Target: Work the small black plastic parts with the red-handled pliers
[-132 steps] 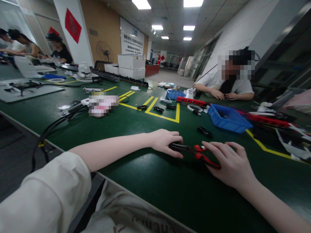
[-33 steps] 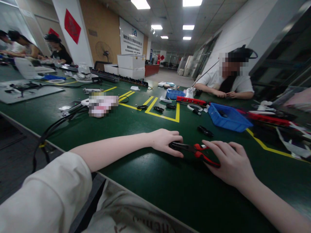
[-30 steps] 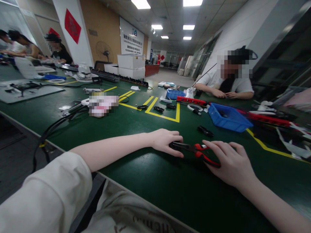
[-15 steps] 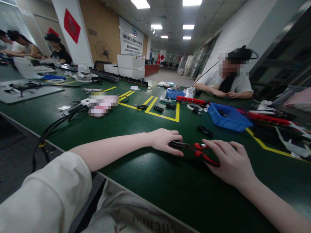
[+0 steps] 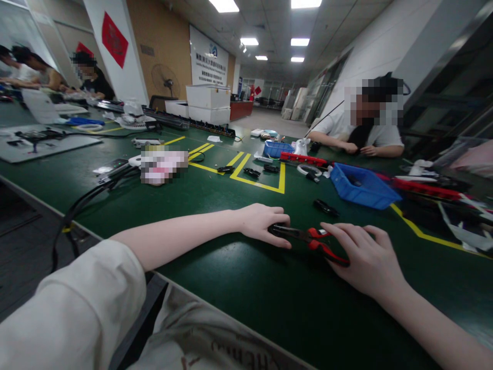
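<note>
Pliers with red-and-black handles (image 5: 326, 251) are held in my right hand (image 5: 365, 259), its thumb and fingers around the spread grips. Their dark jaws point left and reach a small black part (image 5: 276, 228) in my left hand (image 5: 259, 222). My left fingers are closed around that part, which is mostly covered, so its kind cannot be made out. Whether the jaws grip it or only touch it I cannot tell. Beyond my right hand a similar-looking black piece (image 5: 325, 207) lies on the green table (image 5: 239, 288).
Several black pieces (image 5: 251, 173) lie by the yellow tape (image 5: 284, 179). A blue bin (image 5: 362, 190) stands at right, with a smaller blue bin (image 5: 278, 149) behind. Black cables (image 5: 90, 194) hang over the left edge. A person (image 5: 364, 133) sits across the table.
</note>
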The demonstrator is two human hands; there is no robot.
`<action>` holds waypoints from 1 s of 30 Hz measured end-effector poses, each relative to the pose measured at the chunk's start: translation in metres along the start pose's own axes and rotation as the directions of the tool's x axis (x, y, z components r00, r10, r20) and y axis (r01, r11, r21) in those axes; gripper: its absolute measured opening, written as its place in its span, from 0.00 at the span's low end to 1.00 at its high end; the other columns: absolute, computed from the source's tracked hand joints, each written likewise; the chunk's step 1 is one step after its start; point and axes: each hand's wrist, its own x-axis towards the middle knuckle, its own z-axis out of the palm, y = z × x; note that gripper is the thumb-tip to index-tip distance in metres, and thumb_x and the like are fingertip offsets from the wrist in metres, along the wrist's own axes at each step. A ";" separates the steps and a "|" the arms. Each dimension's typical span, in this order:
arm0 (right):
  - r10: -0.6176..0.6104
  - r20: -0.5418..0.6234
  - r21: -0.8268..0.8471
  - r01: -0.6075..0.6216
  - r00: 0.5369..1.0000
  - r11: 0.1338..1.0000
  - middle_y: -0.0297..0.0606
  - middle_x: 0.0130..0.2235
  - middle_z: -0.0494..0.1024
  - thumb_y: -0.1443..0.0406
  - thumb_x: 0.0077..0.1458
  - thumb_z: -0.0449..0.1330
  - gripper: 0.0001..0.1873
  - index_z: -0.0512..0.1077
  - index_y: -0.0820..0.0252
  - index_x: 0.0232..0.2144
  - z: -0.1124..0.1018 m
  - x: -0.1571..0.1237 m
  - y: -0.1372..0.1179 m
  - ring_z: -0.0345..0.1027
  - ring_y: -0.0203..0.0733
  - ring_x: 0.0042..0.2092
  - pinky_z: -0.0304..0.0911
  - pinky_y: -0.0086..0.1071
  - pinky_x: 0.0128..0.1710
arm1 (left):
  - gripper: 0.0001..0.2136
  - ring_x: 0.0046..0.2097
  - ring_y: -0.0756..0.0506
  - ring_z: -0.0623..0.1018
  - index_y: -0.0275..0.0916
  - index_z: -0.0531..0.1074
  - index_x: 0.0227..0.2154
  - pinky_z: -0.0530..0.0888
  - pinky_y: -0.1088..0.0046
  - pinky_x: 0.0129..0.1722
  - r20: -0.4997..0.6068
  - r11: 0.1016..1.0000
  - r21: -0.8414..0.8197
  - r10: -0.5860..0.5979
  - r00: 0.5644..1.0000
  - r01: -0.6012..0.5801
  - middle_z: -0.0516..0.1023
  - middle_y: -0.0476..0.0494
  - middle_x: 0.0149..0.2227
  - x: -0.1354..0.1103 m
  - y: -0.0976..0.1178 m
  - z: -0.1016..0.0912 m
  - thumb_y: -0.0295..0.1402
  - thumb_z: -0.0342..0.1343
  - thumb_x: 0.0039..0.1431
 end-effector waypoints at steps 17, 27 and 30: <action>-0.060 0.034 0.104 0.056 0.998 0.993 0.47 0.43 0.78 0.64 0.53 0.58 0.23 0.68 0.64 0.51 0.008 0.000 0.007 0.71 0.50 0.40 0.58 0.44 0.46 | 0.26 0.36 0.46 0.76 0.41 0.69 0.46 0.67 0.74 0.33 -0.012 1.000 0.010 -0.001 1.000 0.001 0.72 0.45 0.43 0.000 0.000 0.001 0.59 0.52 0.59; -0.041 0.026 0.091 0.039 0.999 0.995 0.48 0.45 0.77 0.64 0.53 0.58 0.23 0.67 0.63 0.52 0.008 -0.001 0.006 0.71 0.50 0.41 0.58 0.45 0.46 | 0.26 0.37 0.46 0.76 0.41 0.69 0.47 0.68 0.73 0.34 -0.012 1.000 0.003 0.000 1.000 0.000 0.72 0.45 0.43 0.000 0.000 0.001 0.59 0.52 0.59; -0.035 0.018 0.093 0.033 0.999 0.995 0.48 0.45 0.77 0.64 0.54 0.58 0.24 0.67 0.63 0.53 0.008 0.000 0.006 0.72 0.50 0.41 0.58 0.45 0.46 | 0.26 0.37 0.46 0.76 0.41 0.68 0.47 0.67 0.73 0.33 -0.006 1.000 0.007 -0.001 1.000 0.001 0.72 0.45 0.43 0.000 0.001 0.000 0.59 0.51 0.59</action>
